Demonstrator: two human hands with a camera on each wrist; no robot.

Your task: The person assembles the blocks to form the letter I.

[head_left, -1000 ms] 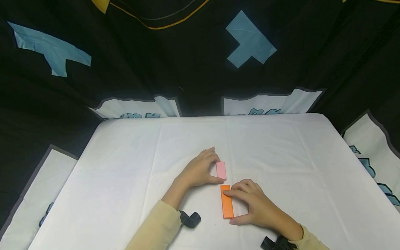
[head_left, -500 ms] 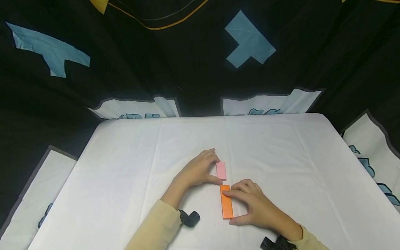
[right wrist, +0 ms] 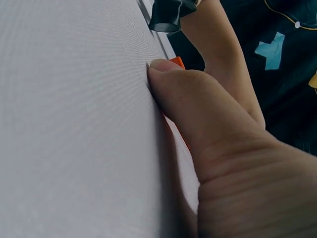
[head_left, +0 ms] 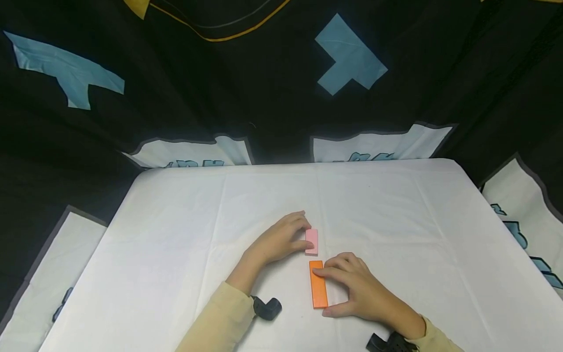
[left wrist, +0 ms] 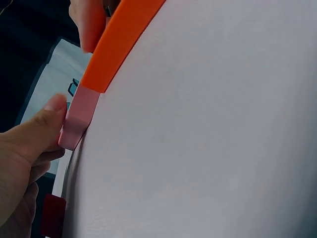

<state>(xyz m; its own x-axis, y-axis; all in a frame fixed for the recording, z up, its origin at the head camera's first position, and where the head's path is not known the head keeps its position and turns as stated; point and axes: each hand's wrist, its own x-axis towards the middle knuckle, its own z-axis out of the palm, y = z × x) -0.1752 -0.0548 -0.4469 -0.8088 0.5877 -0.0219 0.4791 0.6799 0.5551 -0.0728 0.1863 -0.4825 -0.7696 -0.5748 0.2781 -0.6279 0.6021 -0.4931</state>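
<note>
Two blocks lie one behind the other in the middle of the white table in the head view: a small pink block (head_left: pixel 311 235) and, nearer the person, a longer orange block (head_left: pixel 319 293). The left hand (head_left: pixel 279 239) holds the pink block, fingers at its far end and thumb on its near part. At the orange block, the right hand (head_left: pixel 358 286) has a finger on the top and the thumb at the near end. A small gap separates the blocks. In the right wrist view, the right thumb (right wrist: pixel 193 99) hides most of the orange block.
A white cloth covers the table (head_left: pixel 387 210). A dark red piece (left wrist: pixel 53 215) shows beside the left hand in the left wrist view; its kind is unclear. Black curtains with blue patches (head_left: pixel 352 54) hang around the table. Dark devices (head_left: pixel 267 309) sit on both wrists.
The left thumb has moved from the pink block's near end, between the blocks, up onto its near part. The right hand and the orange block have stayed almost still.
</note>
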